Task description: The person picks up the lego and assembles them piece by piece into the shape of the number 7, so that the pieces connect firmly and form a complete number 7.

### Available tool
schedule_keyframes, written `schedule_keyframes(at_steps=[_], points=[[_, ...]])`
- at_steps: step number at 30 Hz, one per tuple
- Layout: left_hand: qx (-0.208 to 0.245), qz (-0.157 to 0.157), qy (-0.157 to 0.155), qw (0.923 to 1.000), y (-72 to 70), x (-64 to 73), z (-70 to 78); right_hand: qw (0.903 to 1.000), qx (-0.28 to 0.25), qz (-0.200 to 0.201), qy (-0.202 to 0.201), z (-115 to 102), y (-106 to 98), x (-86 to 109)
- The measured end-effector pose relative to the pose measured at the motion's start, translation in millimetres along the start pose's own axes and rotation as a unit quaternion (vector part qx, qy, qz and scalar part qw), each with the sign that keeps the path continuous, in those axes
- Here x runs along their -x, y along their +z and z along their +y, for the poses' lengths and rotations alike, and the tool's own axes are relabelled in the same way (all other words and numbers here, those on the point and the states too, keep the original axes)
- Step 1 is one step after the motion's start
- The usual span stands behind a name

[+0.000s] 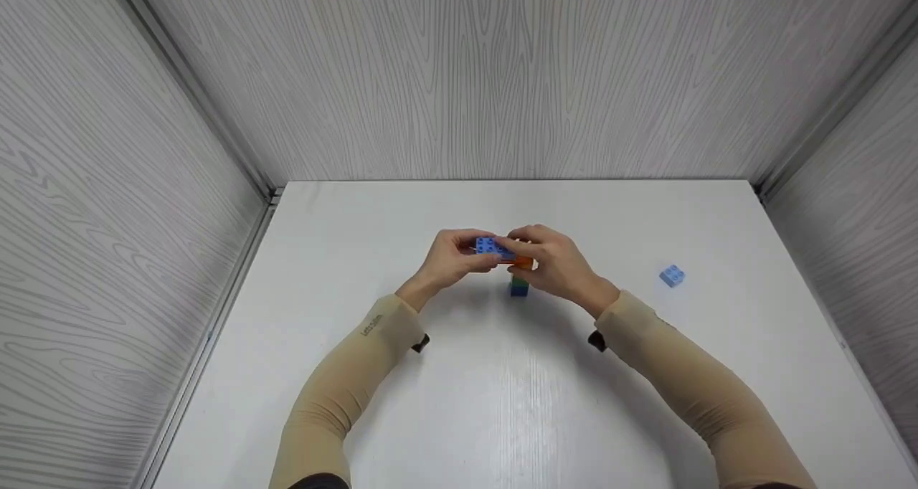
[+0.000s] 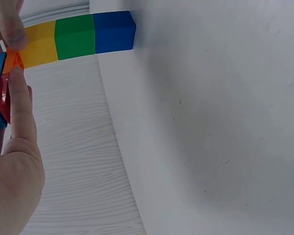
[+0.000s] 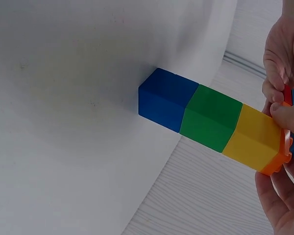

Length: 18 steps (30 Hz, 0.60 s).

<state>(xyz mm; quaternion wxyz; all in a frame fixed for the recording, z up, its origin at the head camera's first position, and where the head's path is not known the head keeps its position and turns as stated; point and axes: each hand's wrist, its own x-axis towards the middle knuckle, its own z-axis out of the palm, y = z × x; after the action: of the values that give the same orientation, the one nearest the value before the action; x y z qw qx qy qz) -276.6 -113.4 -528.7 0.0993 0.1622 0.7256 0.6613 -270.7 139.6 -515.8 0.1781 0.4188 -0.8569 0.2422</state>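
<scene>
A tower of toy building bricks stands on the table: a dark blue brick point(image 2: 114, 32) at the bottom, then a green brick point(image 2: 75, 37), a yellow brick point(image 3: 252, 137) and a thin orange brick point(image 1: 524, 262). Beside the orange one, a red brick point(image 2: 3, 98) juts out to the left. Across the top lies a studded blue brick point(image 1: 486, 245). My left hand point(image 1: 453, 256) pinches the blue brick's left end, with a finger along the red brick. My right hand point(image 1: 556, 259) grips the tower's top at the orange brick, its fingers partly covering the blue one.
A light blue studded brick point(image 1: 673, 275) lies apart on the white table point(image 1: 488, 403), to the right of my right hand. Wood-grain panels point(image 1: 459, 80) rise behind the table and at both sides.
</scene>
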Motion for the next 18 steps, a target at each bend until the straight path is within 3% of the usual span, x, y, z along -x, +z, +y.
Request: schedule_keyframes(at_steps=[5, 9, 14, 18], points=[[0.024, 0.005, -0.005, 0.9997, 1.7, -1.4, 1.1, 0.9993, 0.02, 0.029, -0.017, 0, 4, 0.7], [0.022, 0.015, -0.011, 0.9996, 3.5, -1.2, 2.9, 0.994, 0.07, 0.07, -0.047, 0, 11, 0.2], [0.025, 0.022, -0.026, 0.9991, 5.2, -0.9, 6.8, 0.9747, 0.168, 0.113, -0.095, 0, 18, -1.5], [0.023, 0.023, -0.033, 0.9989, 5.2, -1.0, 9.3, 0.9587, 0.218, 0.129, -0.129, 2, 22, -1.9]])
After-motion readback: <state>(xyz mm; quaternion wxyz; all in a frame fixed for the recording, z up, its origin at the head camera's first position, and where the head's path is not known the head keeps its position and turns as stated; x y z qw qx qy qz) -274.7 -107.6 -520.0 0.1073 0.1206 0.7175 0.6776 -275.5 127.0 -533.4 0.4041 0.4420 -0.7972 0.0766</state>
